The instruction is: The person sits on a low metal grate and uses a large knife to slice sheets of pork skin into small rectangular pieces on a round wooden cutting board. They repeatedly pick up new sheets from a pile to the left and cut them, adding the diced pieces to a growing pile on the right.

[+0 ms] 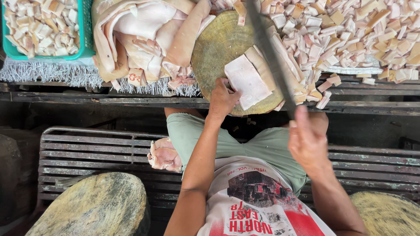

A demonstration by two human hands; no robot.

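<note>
I see my right hand (308, 142) clenched on a long knife (272, 57) whose tip is cut off, my left hand (223, 98) pressing fingers flat on the pale meat slab (247, 81) on the round block (218, 46), and far beyond its left, a green basket (85, 41) of cubes, partly cropped.

Soft even daylight, dim shadow under the bench, motion blur on the raised knife (271, 52)
</note>
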